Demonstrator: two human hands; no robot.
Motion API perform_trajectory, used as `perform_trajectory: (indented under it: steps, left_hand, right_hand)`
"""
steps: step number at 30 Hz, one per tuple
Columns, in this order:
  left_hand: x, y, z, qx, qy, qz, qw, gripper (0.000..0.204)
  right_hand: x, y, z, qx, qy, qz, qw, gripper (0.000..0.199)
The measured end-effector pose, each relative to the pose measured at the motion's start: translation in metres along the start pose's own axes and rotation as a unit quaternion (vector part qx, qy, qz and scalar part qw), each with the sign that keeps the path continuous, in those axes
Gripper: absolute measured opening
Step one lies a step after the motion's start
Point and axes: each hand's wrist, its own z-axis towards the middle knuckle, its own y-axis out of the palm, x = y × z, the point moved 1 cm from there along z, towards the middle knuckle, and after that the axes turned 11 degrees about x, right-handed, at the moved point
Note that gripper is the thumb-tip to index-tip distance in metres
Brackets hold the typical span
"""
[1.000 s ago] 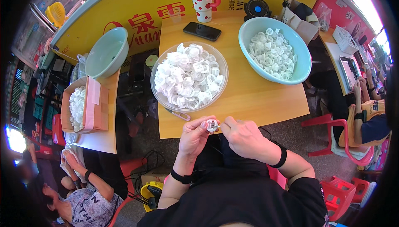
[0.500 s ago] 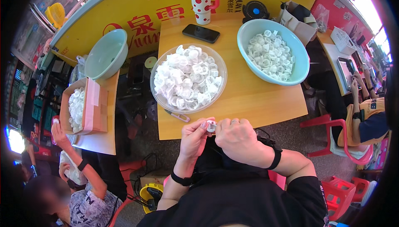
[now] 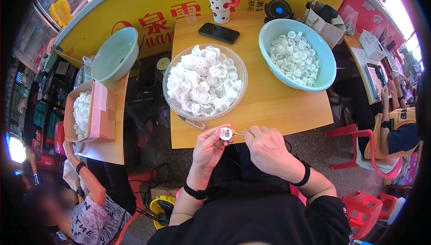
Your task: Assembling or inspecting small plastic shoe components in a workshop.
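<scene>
Head view: left hand (image 3: 211,147) pinches small white round part (image 3: 226,133); right hand (image 3: 266,148) clamped on thin metal tool (image 3: 238,134) at its right, contact unclear. Likely mid tool work; next move calls for steady pinch, aligned tip. Clear bowl (image 3: 233,56) beyond grip.

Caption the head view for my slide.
Left hand holding a small white part, right hand a thin tool, near a clear bowl and blue basin of white pieces.

By the near edge of the counter (image 3: 265,110), details inside the white part (image 3: 226,133) are too small for me; the right hand (image 3: 269,150) hides the rear of the thin tool (image 3: 238,133).
</scene>
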Motion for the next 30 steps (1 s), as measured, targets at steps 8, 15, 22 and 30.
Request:
perform_trajectory:
  steps: [8,15,22,30]
  left_hand:
    - [-0.001,0.002,-0.001,0.004,0.006,-0.004,1.0,0.029]
    - [-0.003,0.0,-0.003,0.003,0.008,0.012,1.0,0.028]
    - [-0.005,-0.001,-0.003,0.006,0.017,0.028,0.999,0.027]
    - [-0.011,-0.003,-0.001,0.009,0.09,0.039,0.995,0.027]
  right_hand:
    - [-0.007,0.009,-0.003,0.023,-0.002,0.027,0.999,0.013]
    - [-0.01,0.015,-0.004,0.019,0.025,0.004,0.999,0.013]
    - [-0.014,0.01,0.002,0.001,0.004,-0.037,0.999,0.011]
    - [-0.022,0.017,0.0,-0.006,0.033,-0.08,0.996,0.012]
